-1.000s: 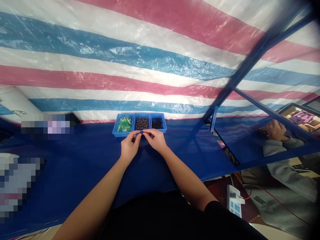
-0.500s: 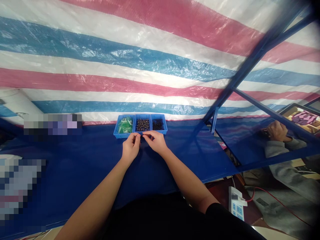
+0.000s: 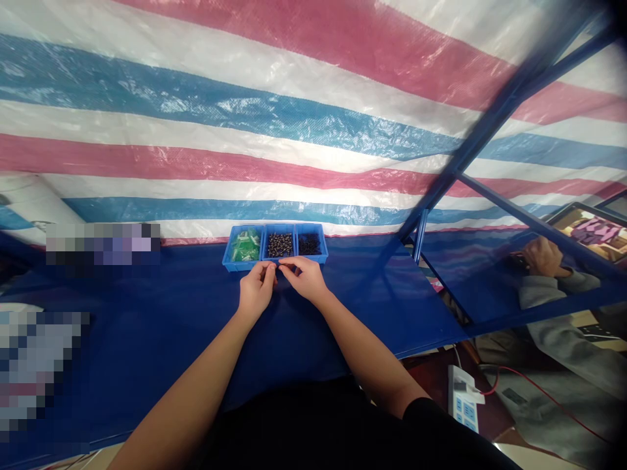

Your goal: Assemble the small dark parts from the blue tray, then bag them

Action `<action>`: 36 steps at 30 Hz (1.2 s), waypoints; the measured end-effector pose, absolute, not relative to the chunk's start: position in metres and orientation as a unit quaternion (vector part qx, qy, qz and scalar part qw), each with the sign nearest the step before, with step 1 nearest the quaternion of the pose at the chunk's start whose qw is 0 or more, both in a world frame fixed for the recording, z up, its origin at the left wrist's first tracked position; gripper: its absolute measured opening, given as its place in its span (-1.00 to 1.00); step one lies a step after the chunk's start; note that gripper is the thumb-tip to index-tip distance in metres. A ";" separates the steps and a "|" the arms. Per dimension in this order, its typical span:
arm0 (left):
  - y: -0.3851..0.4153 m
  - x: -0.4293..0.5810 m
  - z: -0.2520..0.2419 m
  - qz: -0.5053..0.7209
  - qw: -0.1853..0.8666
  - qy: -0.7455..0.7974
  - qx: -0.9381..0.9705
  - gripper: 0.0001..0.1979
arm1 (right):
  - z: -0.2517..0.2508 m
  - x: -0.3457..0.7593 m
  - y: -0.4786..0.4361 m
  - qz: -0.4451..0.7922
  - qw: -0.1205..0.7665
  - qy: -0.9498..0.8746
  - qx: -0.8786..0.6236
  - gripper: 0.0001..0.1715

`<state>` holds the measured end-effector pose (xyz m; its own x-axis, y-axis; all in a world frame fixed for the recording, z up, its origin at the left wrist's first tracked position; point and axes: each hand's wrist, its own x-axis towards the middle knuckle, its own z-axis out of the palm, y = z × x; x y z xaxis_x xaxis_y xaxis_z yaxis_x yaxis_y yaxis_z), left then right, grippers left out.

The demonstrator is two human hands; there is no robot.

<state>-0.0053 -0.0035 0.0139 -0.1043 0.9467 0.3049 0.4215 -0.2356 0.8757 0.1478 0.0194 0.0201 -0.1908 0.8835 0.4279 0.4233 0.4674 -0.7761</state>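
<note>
Blue three-compartment tray (image 3: 274,247) at the far edge of the navy cloth-covered surface (image 3: 147,352): green items (image 3: 245,246) in the left compartment, dark shiny small parts (image 3: 280,245) in the middle, black pieces (image 3: 309,244) in the right, all too small to identify. Left hand (image 3: 255,290) and right hand (image 3: 304,277) reach forward with fingers curled, fingertips (image 3: 270,266) meeting just at the tray's near rim; whether they grip anything is hidden. Pixelated patches (image 3: 102,243) lie left along the surface.

Blue tray wall (image 3: 243,267) just ahead of the fingers (image 3: 270,267), blue tablecloth (image 3: 147,326) alongside
</note>
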 end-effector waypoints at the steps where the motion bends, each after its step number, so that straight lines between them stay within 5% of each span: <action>1: -0.004 -0.005 0.015 0.493 0.272 0.553 0.614 -0.71 | 0.020 0.148 0.020 0.253 0.452 -0.727 -0.450 -0.75; 36: -0.004 -0.006 0.014 0.497 0.238 0.552 0.626 -0.70 | 0.014 0.149 0.023 0.215 0.493 -0.728 -0.425 -0.78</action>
